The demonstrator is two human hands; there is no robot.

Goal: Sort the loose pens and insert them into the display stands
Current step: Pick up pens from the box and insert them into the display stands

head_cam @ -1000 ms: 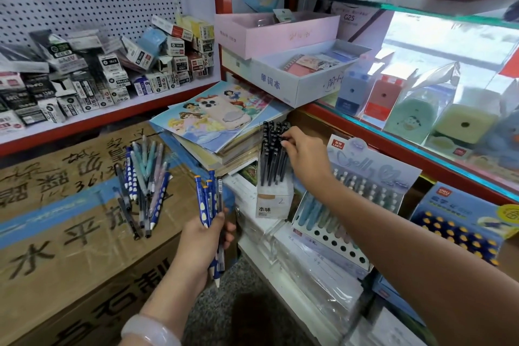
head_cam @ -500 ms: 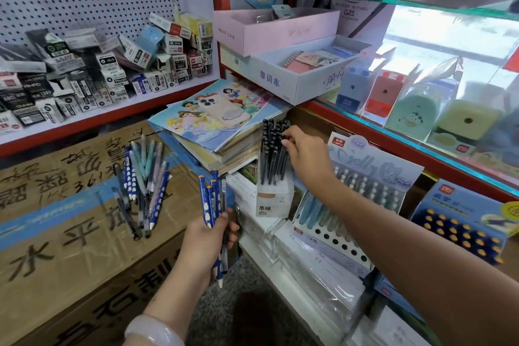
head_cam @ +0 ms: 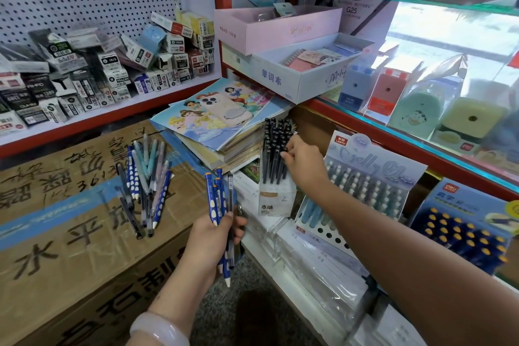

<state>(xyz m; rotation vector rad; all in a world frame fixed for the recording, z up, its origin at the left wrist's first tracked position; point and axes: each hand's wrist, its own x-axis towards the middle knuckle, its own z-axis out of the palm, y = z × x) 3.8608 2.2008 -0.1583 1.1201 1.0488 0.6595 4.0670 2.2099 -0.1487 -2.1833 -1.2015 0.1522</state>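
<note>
Right now the right hand (head_cam: 302, 161) is pinching a black pen into the crowded clear stand (head_cam: 276, 177) at the shelf's front edge, risking toppling it, while the left hand (head_cam: 213, 236) is gripping blue pens (head_cam: 216, 202).

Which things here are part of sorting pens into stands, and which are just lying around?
Job:
- left hand holding blue pens
- right hand at black pen stand
- loose pens
- Jelly stand

Lying about:
- phone
- notebooks
- refill boxes
</note>
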